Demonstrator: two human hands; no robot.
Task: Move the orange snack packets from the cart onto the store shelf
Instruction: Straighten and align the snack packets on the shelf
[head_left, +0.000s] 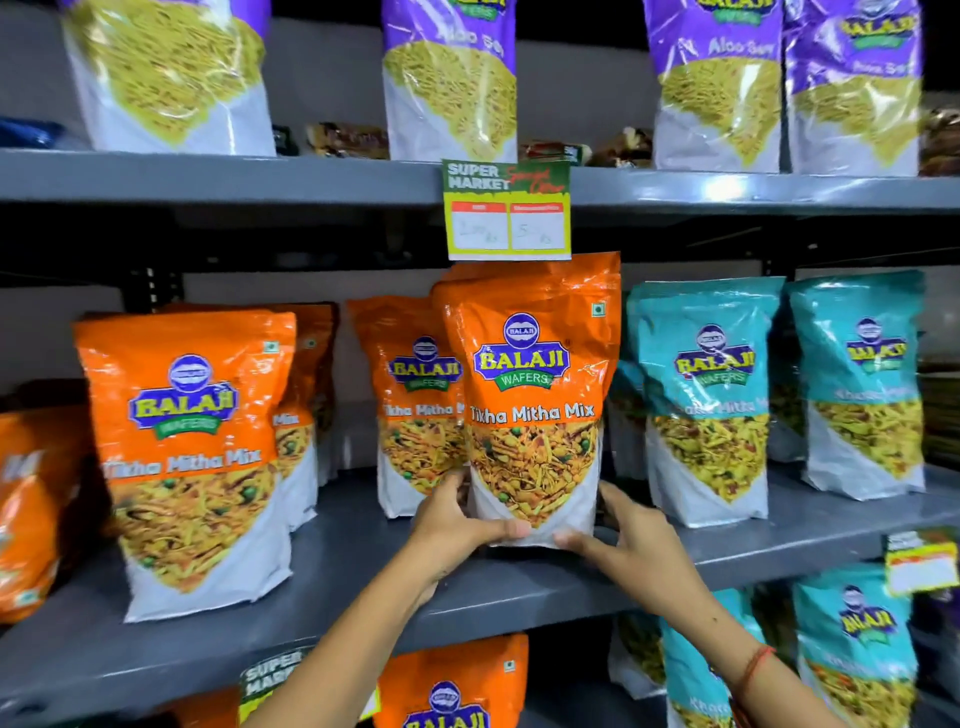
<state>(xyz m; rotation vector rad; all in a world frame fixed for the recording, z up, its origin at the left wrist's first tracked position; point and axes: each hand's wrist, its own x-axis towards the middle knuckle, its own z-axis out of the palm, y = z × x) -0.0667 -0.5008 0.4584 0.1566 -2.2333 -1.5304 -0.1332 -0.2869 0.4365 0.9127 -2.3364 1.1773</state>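
Note:
An orange "Tikha Mitha Mix" snack packet (532, 400) stands upright on the grey middle shelf (363, 566), near its middle. My left hand (457, 525) grips its lower left corner and my right hand (623, 540) grips its lower right corner. Right behind it stands another orange packet (410, 405). Further left, an orange packet (192, 457) stands at the shelf front with more orange packets behind it. The cart is out of view.
Teal snack packets (706, 400) stand close to the right of the held packet. Purple packets (447, 78) fill the shelf above, with a price tag (506, 210) hanging just over the held packet. Orange and teal packets sit on the shelf below.

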